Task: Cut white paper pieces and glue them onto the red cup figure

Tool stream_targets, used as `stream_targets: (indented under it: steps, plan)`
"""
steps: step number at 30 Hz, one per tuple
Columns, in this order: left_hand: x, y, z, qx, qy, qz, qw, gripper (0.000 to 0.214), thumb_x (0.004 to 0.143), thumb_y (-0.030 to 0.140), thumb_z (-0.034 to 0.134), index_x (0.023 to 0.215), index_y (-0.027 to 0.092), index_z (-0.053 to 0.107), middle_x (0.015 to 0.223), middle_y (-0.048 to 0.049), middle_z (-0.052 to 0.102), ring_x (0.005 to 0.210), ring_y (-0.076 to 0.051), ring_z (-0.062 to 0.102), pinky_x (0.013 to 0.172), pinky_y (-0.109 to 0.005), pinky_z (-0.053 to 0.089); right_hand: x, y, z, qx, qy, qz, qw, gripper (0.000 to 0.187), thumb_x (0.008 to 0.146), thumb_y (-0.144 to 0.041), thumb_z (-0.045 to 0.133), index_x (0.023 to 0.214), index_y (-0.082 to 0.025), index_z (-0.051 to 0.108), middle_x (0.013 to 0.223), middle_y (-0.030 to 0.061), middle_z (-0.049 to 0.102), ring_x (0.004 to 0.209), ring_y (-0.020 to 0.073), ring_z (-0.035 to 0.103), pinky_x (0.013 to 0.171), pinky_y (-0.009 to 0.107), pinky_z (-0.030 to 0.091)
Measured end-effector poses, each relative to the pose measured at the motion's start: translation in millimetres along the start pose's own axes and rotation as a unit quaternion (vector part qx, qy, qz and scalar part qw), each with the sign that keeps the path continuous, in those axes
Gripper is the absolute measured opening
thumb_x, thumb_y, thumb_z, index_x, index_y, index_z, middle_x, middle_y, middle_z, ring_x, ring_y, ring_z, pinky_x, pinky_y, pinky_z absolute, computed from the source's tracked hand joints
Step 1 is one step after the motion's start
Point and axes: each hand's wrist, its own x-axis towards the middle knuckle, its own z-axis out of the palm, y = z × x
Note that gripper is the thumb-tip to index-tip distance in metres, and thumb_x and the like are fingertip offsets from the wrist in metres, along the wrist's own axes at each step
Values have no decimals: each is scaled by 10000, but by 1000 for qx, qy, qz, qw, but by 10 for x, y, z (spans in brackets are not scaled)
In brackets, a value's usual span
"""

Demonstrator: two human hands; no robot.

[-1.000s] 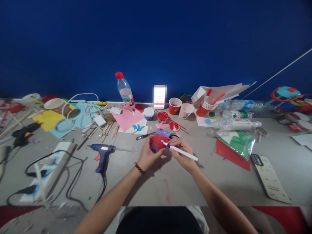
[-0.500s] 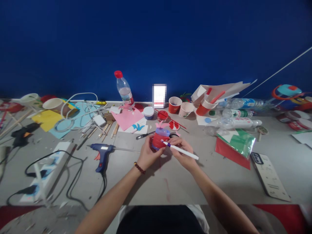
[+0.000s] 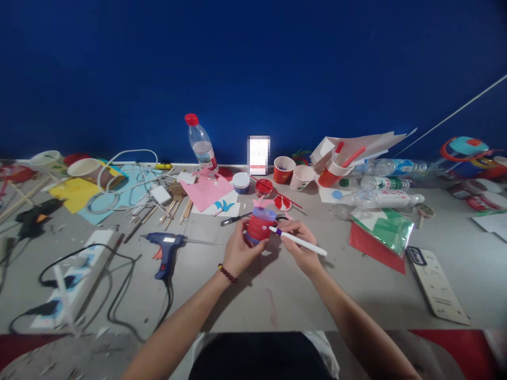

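Observation:
My left hand [image 3: 242, 247] is wrapped round a small red cup [image 3: 259, 226] with a purple rim and a pink paper piece standing at its top. A small white mark shows on the cup's red side. In my right hand [image 3: 300, 244] is a white marker [image 3: 307, 244] with a purple band, its tip pointing left and close to the cup's right side. Whether the tip touches the cup I cannot tell. Just behind the cup lie an open pot of red paint [image 3: 263, 187] and its red-smeared lid [image 3: 282, 203].
To the left lie a blue glue gun [image 3: 167, 248] and a power strip [image 3: 79, 277] with loose cords. A red-capped bottle [image 3: 201, 142] and paper cups [image 3: 284, 170] stand along the blue wall. Plastic bottles [image 3: 386, 199], green sheets [image 3: 390, 231] and a phone [image 3: 438, 285] are on the right.
The marker and my right hand have shifted slightly right, so the tip sits farther from the cup's white mark. My left hand keeps its hold on the cup.

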Motion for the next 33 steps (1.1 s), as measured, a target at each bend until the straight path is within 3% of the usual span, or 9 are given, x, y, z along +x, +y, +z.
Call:
stream_targets:
  steps: [5,17,29,33]
  plan:
    - [2,-18,-7,65,-13,8,998,590,665,417,796,1141,197,528,1045,-72,669,691,-160,626,554,-263,467,-1,-14,29,-14,1,-8,1000,63,855,-287,675,881,-237,645,873,48,671,871,195,649,812,365,533]
    - [-4,-26,-11,64,-20,6,998,587,660,429,795,1129,198,529,986,-56,677,607,-134,588,504,-245,420,-10,1,24,-45,-4,11,999,93,854,-320,660,883,-233,642,893,63,681,869,200,651,787,356,546]
    - [-5,23,-16,56,-20,2,998,600,665,404,790,1158,190,524,1047,-75,668,715,-163,634,523,-241,443,8,-16,6,-7,6,1,1000,121,845,-339,671,853,-231,614,833,57,663,837,211,644,749,374,532]
    - [-4,64,-9,21,-23,-2,1000,558,662,379,787,1123,187,537,1034,-78,670,803,-191,654,547,-240,462,-7,22,-18,24,17,1,1000,104,857,-331,662,867,-235,623,855,51,669,862,209,637,802,380,521]
